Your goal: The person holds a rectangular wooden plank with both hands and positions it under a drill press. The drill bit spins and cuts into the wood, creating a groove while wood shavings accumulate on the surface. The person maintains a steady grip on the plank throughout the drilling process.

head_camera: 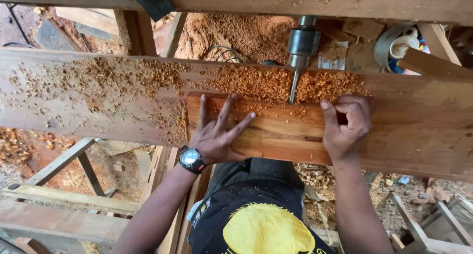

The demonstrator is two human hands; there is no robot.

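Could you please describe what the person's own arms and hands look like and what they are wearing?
Both forearms are bare, with no sleeves or gloves in view. The left hand has a black wristwatch with a round pale dial on its wrist. The right hand wears nothing that shows.

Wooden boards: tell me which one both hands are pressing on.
The short reddish board, under the left hand and right hand, lying on the long shaving-covered plank below the drill bit.
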